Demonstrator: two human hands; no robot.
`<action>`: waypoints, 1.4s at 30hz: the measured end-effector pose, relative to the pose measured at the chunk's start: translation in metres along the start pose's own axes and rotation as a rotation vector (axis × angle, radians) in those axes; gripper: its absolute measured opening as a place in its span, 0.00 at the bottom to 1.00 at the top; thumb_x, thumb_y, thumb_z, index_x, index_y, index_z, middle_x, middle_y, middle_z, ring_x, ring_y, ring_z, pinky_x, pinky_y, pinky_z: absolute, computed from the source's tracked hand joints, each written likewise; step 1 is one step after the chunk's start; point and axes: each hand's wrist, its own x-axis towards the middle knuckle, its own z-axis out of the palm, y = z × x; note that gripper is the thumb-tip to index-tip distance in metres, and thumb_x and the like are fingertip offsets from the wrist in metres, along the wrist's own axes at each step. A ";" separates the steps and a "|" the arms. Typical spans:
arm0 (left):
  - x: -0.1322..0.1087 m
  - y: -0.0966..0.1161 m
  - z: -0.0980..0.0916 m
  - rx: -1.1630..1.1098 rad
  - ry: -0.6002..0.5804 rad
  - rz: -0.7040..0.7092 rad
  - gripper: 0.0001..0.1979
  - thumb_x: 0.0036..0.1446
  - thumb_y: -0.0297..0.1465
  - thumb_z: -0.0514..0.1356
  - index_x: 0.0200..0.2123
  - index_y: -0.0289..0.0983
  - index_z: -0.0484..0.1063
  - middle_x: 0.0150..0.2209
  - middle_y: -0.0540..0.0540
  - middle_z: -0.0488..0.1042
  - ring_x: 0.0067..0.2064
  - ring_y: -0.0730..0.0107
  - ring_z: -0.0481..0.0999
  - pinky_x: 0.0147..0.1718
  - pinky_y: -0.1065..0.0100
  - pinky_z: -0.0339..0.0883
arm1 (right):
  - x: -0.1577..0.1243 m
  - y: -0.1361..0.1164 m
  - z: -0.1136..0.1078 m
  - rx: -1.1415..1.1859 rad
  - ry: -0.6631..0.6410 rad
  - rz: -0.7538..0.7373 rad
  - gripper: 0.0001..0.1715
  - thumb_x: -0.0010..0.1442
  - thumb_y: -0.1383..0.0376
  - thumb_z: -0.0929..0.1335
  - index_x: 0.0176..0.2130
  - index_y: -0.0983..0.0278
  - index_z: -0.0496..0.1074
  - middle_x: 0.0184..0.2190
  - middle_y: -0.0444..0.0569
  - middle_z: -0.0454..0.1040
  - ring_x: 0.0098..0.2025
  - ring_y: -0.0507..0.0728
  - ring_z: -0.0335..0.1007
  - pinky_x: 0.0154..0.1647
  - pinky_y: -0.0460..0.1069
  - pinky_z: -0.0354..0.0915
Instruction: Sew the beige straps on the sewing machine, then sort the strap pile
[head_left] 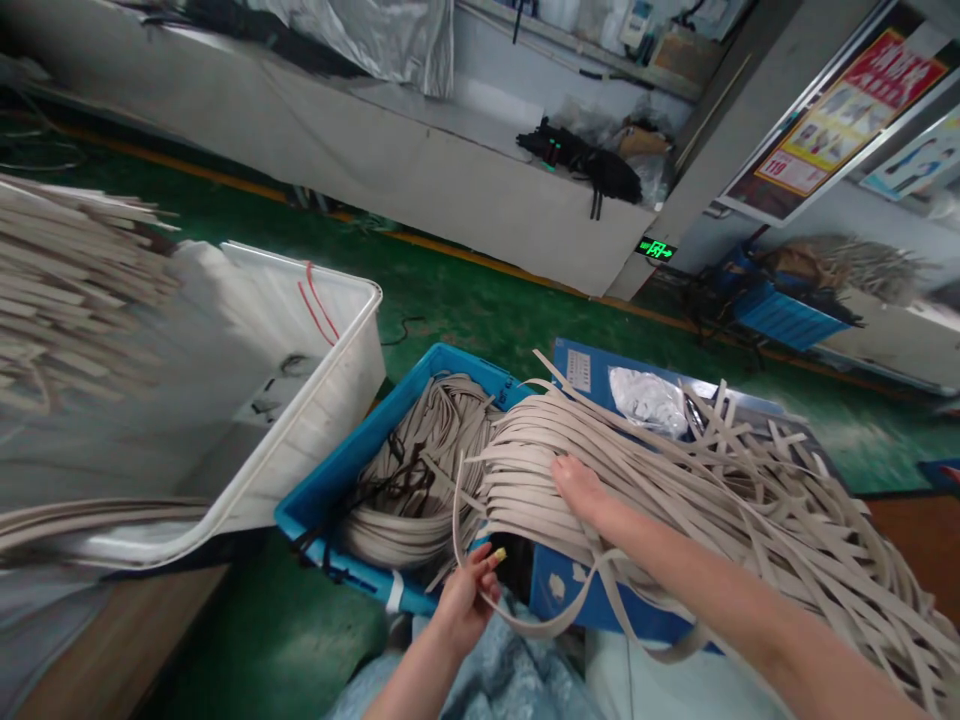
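A thick bundle of long beige flat strips [525, 450], like flat cable, lies over a blue box and hangs toward a blue crate. My right hand [579, 487] is on top of this bundle, its fingers closed down among the strips and partly hidden. Below and to the left, my left hand [466, 598] pinches one loose strip [459, 500], which bends upward from the fingers. A small yellow piece [500, 553] shows at a left fingertip; I cannot make out what it is. The blue crate [337, 472] holds coiled strips [409, 520] and dark ties.
A white bin [300, 460] stands left, with a stack of strips [75, 290] beyond its near side. The blue box [592, 592] bears a clear plastic bag [649, 400]. Farther off are a low ledge [480, 190] with black items and another blue crate [791, 312].
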 end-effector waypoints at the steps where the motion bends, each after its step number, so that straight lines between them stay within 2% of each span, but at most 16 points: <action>1: 0.001 -0.002 -0.001 -0.011 -0.009 0.001 0.11 0.59 0.15 0.52 0.38 0.35 0.67 0.20 0.55 0.65 0.13 0.84 0.57 0.14 0.82 0.52 | -0.001 0.001 -0.002 -0.006 -0.008 -0.003 0.09 0.65 0.72 0.62 0.38 0.67 0.72 0.40 0.53 0.73 0.43 0.56 0.69 0.46 0.52 0.66; 3: 0.001 -0.007 -0.002 -0.025 -0.030 -0.009 0.09 0.61 0.17 0.52 0.38 0.35 0.67 0.21 0.56 0.64 0.13 0.86 0.54 0.13 0.82 0.48 | -0.009 -0.002 -0.007 -0.013 -0.019 -0.015 0.13 0.62 0.76 0.60 0.35 0.67 0.71 0.39 0.56 0.74 0.42 0.57 0.68 0.45 0.51 0.63; 6: 0.001 -0.016 0.002 -0.026 -0.084 -0.056 0.02 0.63 0.25 0.57 0.36 0.34 0.69 0.24 0.52 0.68 0.13 0.87 0.51 0.12 0.81 0.45 | -0.039 -0.015 -0.003 0.011 -0.025 -0.085 0.09 0.62 0.73 0.62 0.35 0.66 0.71 0.37 0.54 0.73 0.39 0.57 0.67 0.41 0.49 0.61; 8: 0.002 -0.022 0.007 -0.024 -0.134 -0.079 0.07 0.60 0.31 0.62 0.35 0.33 0.70 0.25 0.50 0.70 0.13 0.87 0.50 0.12 0.80 0.45 | -0.070 -0.027 0.007 0.067 -0.097 -0.222 0.07 0.60 0.72 0.63 0.34 0.66 0.71 0.35 0.51 0.73 0.37 0.55 0.66 0.38 0.48 0.60; 11: 0.006 -0.026 0.008 -0.025 -0.134 -0.060 0.11 0.58 0.34 0.64 0.29 0.32 0.71 0.18 0.54 0.65 0.13 0.86 0.49 0.12 0.79 0.43 | -0.111 -0.039 0.025 0.159 -0.387 -0.448 0.05 0.54 0.72 0.66 0.33 0.66 0.72 0.31 0.47 0.73 0.32 0.52 0.65 0.33 0.45 0.58; 14: 0.012 -0.020 -0.005 -0.035 -0.043 -0.018 0.19 0.61 0.34 0.60 0.18 0.35 0.64 0.10 0.58 0.51 0.11 0.83 0.47 0.11 0.79 0.39 | -0.117 -0.038 0.024 0.313 -0.644 -0.449 0.09 0.52 0.74 0.68 0.35 0.65 0.75 0.27 0.42 0.73 0.29 0.49 0.66 0.29 0.42 0.59; 16: 0.014 -0.014 -0.016 -0.047 0.006 0.011 0.22 0.60 0.33 0.60 0.16 0.36 0.59 0.10 0.58 0.51 0.11 0.82 0.50 0.12 0.79 0.42 | -0.098 -0.031 0.011 0.371 -0.582 -0.314 0.06 0.56 0.70 0.70 0.37 0.64 0.75 0.27 0.41 0.74 0.29 0.49 0.69 0.30 0.42 0.64; 17: 0.014 -0.011 -0.021 -0.052 0.018 0.023 0.23 0.60 0.33 0.60 0.15 0.36 0.58 0.11 0.56 0.55 0.12 0.81 0.54 0.12 0.78 0.46 | -0.084 -0.027 0.003 0.360 -0.468 -0.229 0.06 0.58 0.66 0.70 0.38 0.64 0.75 0.30 0.42 0.75 0.30 0.50 0.70 0.32 0.44 0.67; 20: 0.009 -0.007 -0.026 -0.063 0.011 0.034 0.22 0.62 0.33 0.59 0.17 0.36 0.58 0.18 0.50 0.68 0.18 0.75 0.68 0.18 0.75 0.62 | -0.041 -0.010 -0.021 0.303 -0.196 -0.094 0.17 0.65 0.57 0.67 0.48 0.66 0.71 0.44 0.51 0.73 0.41 0.55 0.72 0.43 0.53 0.71; 22: 0.004 -0.007 -0.024 -0.070 -0.015 0.028 0.22 0.65 0.34 0.56 0.18 0.37 0.58 0.19 0.49 0.69 0.21 0.73 0.71 0.22 0.73 0.66 | -0.022 0.000 -0.032 0.275 -0.103 -0.048 0.19 0.66 0.57 0.66 0.52 0.66 0.69 0.49 0.53 0.71 0.46 0.57 0.71 0.47 0.56 0.70; 24: -0.001 -0.009 -0.022 -0.076 -0.049 0.020 0.21 0.67 0.35 0.52 0.21 0.37 0.59 0.16 0.52 0.63 0.17 0.75 0.67 0.19 0.75 0.63 | -0.012 0.008 -0.038 0.244 -0.015 -0.006 0.20 0.65 0.57 0.67 0.53 0.65 0.68 0.51 0.53 0.70 0.49 0.59 0.70 0.48 0.57 0.70; 28: -0.002 -0.010 -0.018 -0.072 -0.121 -0.006 0.21 0.69 0.37 0.47 0.24 0.36 0.62 0.13 0.58 0.51 0.11 0.82 0.50 0.12 0.78 0.44 | -0.011 0.016 -0.038 0.201 0.085 0.022 0.21 0.66 0.57 0.66 0.54 0.65 0.68 0.52 0.53 0.69 0.50 0.59 0.69 0.49 0.58 0.70; 31: 0.002 -0.011 -0.013 -0.053 -0.161 -0.014 0.17 0.67 0.37 0.52 0.27 0.36 0.64 0.15 0.59 0.53 0.11 0.84 0.47 0.12 0.79 0.39 | -0.021 0.016 -0.032 0.194 0.095 -0.002 0.20 0.66 0.57 0.66 0.53 0.65 0.68 0.52 0.53 0.69 0.49 0.59 0.69 0.49 0.58 0.70; 36: 0.006 -0.009 0.007 -0.007 -0.244 -0.016 0.09 0.60 0.35 0.62 0.37 0.36 0.69 0.20 0.57 0.62 0.12 0.86 0.49 0.13 0.79 0.40 | -0.057 0.002 -0.009 0.208 0.025 -0.080 0.15 0.66 0.61 0.65 0.50 0.64 0.71 0.46 0.51 0.73 0.46 0.58 0.71 0.49 0.56 0.69; 39: 0.006 -0.001 0.019 0.004 -0.293 0.011 0.11 0.58 0.36 0.64 0.37 0.36 0.68 0.25 0.54 0.69 0.13 0.87 0.49 0.12 0.79 0.42 | -0.083 -0.016 0.008 0.150 -0.114 -0.176 0.15 0.66 0.68 0.61 0.49 0.63 0.72 0.44 0.52 0.75 0.47 0.58 0.72 0.50 0.52 0.67; 42: 0.004 0.008 0.023 -0.005 -0.344 0.082 0.09 0.54 0.30 0.65 0.33 0.35 0.67 0.22 0.57 0.64 0.14 0.87 0.50 0.13 0.80 0.44 | -0.103 -0.033 0.017 -0.015 -0.299 -0.208 0.18 0.65 0.70 0.58 0.50 0.64 0.71 0.43 0.55 0.76 0.46 0.60 0.73 0.44 0.51 0.65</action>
